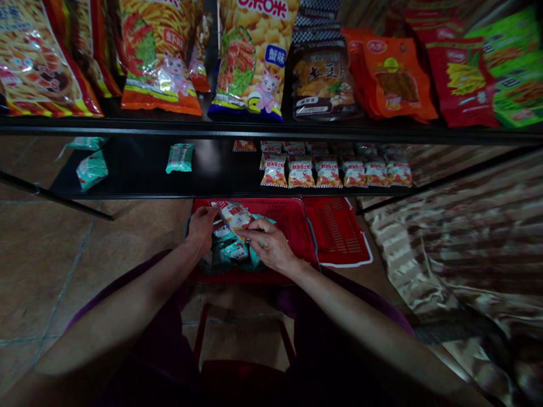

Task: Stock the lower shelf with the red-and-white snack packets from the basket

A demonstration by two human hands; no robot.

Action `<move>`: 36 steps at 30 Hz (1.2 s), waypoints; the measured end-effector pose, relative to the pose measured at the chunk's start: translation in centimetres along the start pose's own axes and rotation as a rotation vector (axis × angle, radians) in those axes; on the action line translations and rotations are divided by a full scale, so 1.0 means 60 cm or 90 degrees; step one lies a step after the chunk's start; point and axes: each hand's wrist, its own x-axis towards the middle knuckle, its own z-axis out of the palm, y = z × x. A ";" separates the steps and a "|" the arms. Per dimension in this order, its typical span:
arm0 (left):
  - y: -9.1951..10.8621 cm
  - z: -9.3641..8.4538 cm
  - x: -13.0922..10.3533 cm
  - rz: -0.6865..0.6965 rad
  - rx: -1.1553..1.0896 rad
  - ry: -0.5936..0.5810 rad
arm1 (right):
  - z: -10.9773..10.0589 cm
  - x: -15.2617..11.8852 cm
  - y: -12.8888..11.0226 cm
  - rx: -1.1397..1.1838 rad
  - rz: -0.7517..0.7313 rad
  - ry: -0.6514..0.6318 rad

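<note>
Over a red shopping basket (292, 226), both hands are on a white and orange snack bag (236, 217). My left hand (202, 226) pinches its upper left corner between thumb and fingers. On the opposite side my right hand (269, 243) has its thumb and fingers closed on the bag's lower right edge. Beneath it lie several teal snack bags (235, 250) inside the basket, partly covered by the hands and the held bag.
Just beyond the basket is a low black shelf (216, 169) with rows of small orange and white bags (328, 171) at right and a few teal packets (180, 157) at left. Larger snack bags (254, 56) stand on the upper shelf. A second red basket (339, 232) sits at right.
</note>
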 end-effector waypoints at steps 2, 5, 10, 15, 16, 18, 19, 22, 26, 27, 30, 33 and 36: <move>-0.001 0.001 0.001 0.002 0.005 0.006 | 0.001 -0.001 -0.001 -0.009 -0.008 -0.001; -0.001 0.002 0.001 0.004 0.002 0.013 | 0.002 -0.002 -0.001 -0.023 -0.016 0.001; 0.000 0.003 -0.001 -0.013 0.002 0.015 | 0.003 -0.004 0.001 -0.044 -0.033 -0.022; 0.000 0.003 -0.002 -0.004 -0.008 0.015 | 0.003 -0.004 0.001 -0.038 -0.022 -0.025; 0.000 0.002 -0.001 -0.003 -0.010 0.015 | 0.003 -0.004 0.000 -0.032 -0.014 -0.025; 0.000 0.001 0.000 -0.004 -0.010 0.015 | 0.003 -0.003 -0.003 -0.008 0.004 -0.021; -0.001 0.001 0.001 -0.005 -0.010 0.013 | 0.003 -0.002 -0.004 0.015 0.017 -0.013; -0.001 -0.001 0.002 -0.001 -0.017 -0.023 | 0.006 0.003 -0.008 0.127 0.096 0.034; 0.000 0.000 -0.002 0.003 -0.024 -0.068 | 0.009 0.013 -0.007 0.384 0.346 0.118; 0.001 0.000 -0.004 0.006 -0.024 -0.070 | 0.008 0.016 -0.006 0.471 0.416 0.147; 0.002 0.002 -0.007 0.025 -0.005 -0.075 | 0.005 0.021 0.002 0.700 0.576 0.220; 0.000 0.002 -0.007 0.049 0.019 -0.084 | 0.002 0.019 0.013 0.790 0.652 0.249; -0.003 0.001 -0.004 0.067 0.020 -0.091 | 0.003 0.015 0.020 0.796 0.657 0.246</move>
